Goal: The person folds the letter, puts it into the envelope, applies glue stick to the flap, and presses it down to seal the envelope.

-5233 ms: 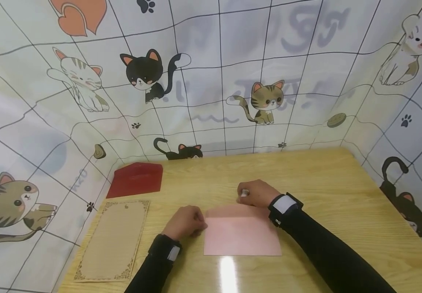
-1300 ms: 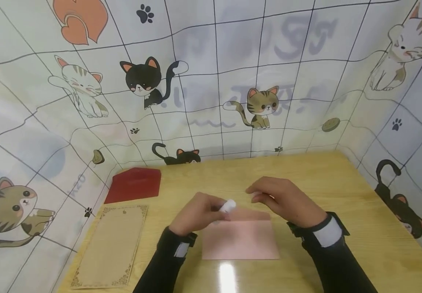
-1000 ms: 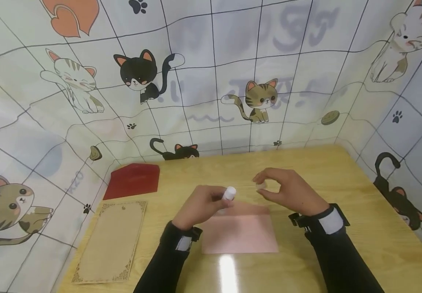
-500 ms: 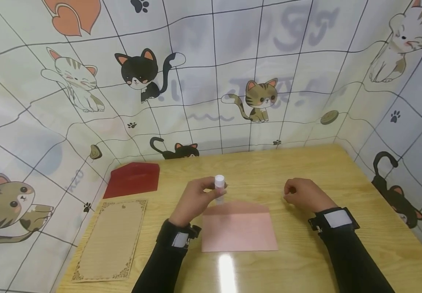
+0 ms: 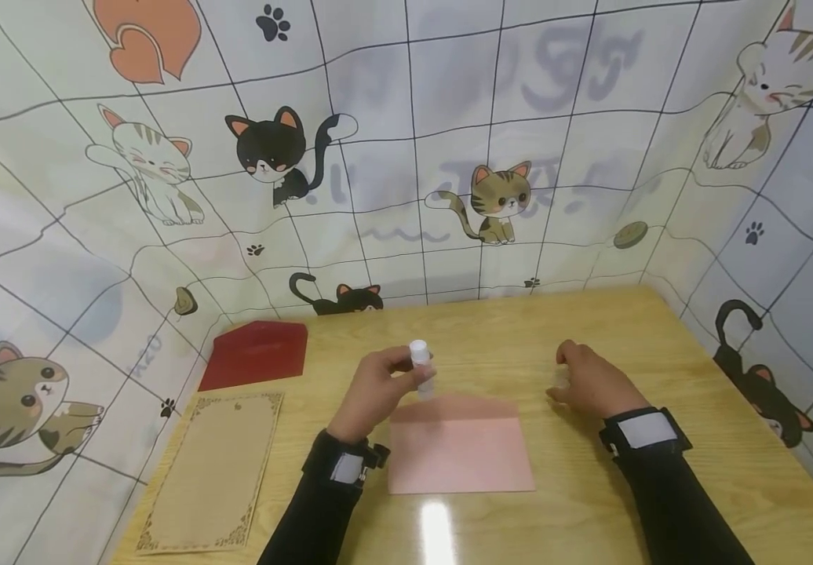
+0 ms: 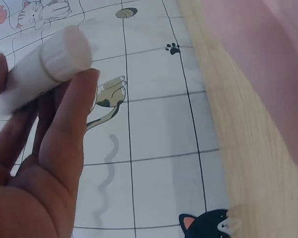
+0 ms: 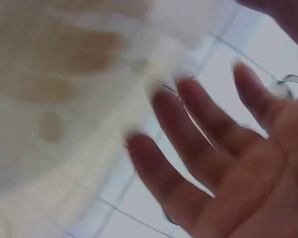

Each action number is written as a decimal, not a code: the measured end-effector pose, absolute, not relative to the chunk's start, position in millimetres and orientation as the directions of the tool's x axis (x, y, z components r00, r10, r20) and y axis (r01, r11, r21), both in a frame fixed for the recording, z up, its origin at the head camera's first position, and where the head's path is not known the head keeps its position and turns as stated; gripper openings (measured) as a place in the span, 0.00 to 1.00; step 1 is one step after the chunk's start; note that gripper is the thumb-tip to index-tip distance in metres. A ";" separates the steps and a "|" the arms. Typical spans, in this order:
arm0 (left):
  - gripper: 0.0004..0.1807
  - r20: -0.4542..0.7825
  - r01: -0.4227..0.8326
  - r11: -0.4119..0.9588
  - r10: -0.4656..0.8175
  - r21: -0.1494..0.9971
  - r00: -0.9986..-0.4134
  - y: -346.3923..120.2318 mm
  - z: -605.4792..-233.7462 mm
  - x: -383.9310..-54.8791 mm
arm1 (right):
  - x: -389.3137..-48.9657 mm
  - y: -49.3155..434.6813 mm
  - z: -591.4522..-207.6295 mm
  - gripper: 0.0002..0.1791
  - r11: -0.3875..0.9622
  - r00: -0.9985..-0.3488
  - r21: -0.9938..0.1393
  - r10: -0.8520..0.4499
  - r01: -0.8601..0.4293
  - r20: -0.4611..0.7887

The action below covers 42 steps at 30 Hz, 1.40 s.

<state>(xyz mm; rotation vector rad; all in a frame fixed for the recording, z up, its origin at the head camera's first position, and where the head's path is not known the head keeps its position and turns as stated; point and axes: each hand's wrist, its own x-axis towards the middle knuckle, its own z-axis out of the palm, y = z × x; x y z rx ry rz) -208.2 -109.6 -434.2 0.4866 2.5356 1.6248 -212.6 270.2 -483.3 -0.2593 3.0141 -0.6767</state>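
Observation:
Upright between the thumb and fingers of my left hand (image 5: 373, 392) is a small white glue stick (image 5: 418, 353), its white capped end uppermost. The left wrist view shows the same glue stick (image 6: 44, 69) close up. A pink envelope (image 5: 459, 455) lies just below this hand, its flap (image 5: 473, 406) unfolded away from me. To the right of the envelope, my right hand (image 5: 593, 384) hovers over or near the table, thumb and fingers apart. In the right wrist view this hand (image 7: 213, 148) has its fingers spread, with nothing seen in them.
A beige sheet of lined letter paper (image 5: 212, 471) with a patterned border lies on the left of the wooden table (image 5: 611, 329). Behind it is a red envelope (image 5: 258, 355). Cat-printed cloth (image 5: 392, 180) rises along the back and both sides.
The glue stick passed from my right hand to my left, which now holds it upright. My right hand has drawn away rightward and its fingers have opened. The pink envelope stays in place.

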 end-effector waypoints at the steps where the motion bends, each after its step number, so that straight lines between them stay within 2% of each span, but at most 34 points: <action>1: 0.14 0.091 0.202 0.369 0.297 0.907 -0.951 -107.9 -434.9 -208.2 | -210.4 264.9 -478.8 0.29 0.890 -0.985 -0.424 -0.163 -0.168 0.047; 3: 0.14 0.083 0.166 0.322 0.258 0.932 -0.962 -103.9 -436.6 -207.4 | -203.5 247.3 -470.1 0.30 0.874 -0.971 -0.432 -0.156 -0.222 0.184; 5: 0.14 0.067 0.129 0.279 0.222 0.951 -0.973 -98.5 -438.7 -205.4 | -194.2 222.2 -463.1 0.29 0.839 -0.921 -0.430 -0.191 -0.333 0.340; 8: 0.17 0.040 0.090 0.230 0.211 0.969 -0.977 -88.6 -440.6 -199.6 | -178.5 179.1 -457.6 0.30 0.790 -0.751 -0.290 -0.298 -0.540 0.589; 11: 0.20 0.014 0.063 0.207 0.228 0.976 -0.974 -77.6 -440.6 -192.0 | -167.1 146.5 -453.6 0.35 0.775 -0.550 -0.081 -0.366 -0.627 0.751; 13: 0.22 0.021 0.065 0.195 0.217 0.979 -0.976 -72.0 -440.4 -186.8 | -162.4 132.8 -451.0 0.36 0.780 -0.480 -0.028 -0.355 -0.625 0.802; 15: 0.22 0.029 0.063 0.180 0.183 0.982 -0.983 -68.3 -440.3 -182.5 | -159.3 124.1 -450.3 0.33 0.787 -0.456 -0.027 -0.329 -0.616 0.827; 21: 0.22 0.059 0.072 0.155 0.086 0.985 -0.994 -63.5 -439.7 -178.3 | -155.7 114.8 -457.3 0.29 0.785 -0.465 -0.078 -0.280 -0.614 0.840; 24: 0.21 0.073 0.082 0.132 0.072 0.988 -0.995 -62.6 -438.3 -178.0 | -155.7 114.1 -461.3 0.28 0.764 -0.517 -0.158 -0.255 -0.626 0.817; 26: 0.20 0.092 0.101 0.126 0.070 0.987 -0.993 -62.5 -437.3 -178.4 | -155.5 115.0 -462.6 0.30 0.707 -0.603 -0.301 -0.218 -0.640 0.768; 28: 0.17 0.113 0.122 0.126 0.076 0.985 -0.991 -63.1 -436.1 -179.8 | -155.4 117.8 -462.3 0.28 0.603 -0.727 -0.504 -0.194 -0.618 0.659; 30: 0.15 0.123 0.133 0.115 0.092 0.984 -0.988 -64.1 -435.6 -182.5 | -158.1 122.6 -462.7 0.24 0.411 -0.842 -0.737 -0.212 -0.537 0.496; 32: 0.13 0.129 0.141 0.104 0.115 0.985 -0.985 -65.2 -435.8 -185.1 | -162.7 128.2 -465.9 0.19 0.183 -0.898 -0.896 -0.265 -0.404 0.351; 34: 0.13 0.112 0.124 0.078 0.143 0.989 -0.983 -66.2 -436.6 -186.7 | -169.1 133.1 -472.5 0.15 -0.032 -0.903 -0.964 -0.342 -0.264 0.259; 36: 0.15 0.100 0.112 0.063 0.169 0.992 -0.980 -66.9 -437.8 -186.8 | -174.7 136.6 -481.2 0.10 -0.203 -0.880 -0.967 -0.417 -0.154 0.228; 40: 0.17 0.087 0.097 0.030 0.228 0.995 -0.970 -67.3 -439.1 -186.9 | -180.4 139.5 -493.8 0.03 -0.426 -0.807 -0.904 -0.542 0.023 0.235; 42: 0.18 0.084 0.090 0.012 0.263 0.996 -0.961 -67.1 -438.7 -187.2 | -181.3 139.6 -496.5 0.06 -0.512 -0.757 -0.853 -0.596 0.101 0.268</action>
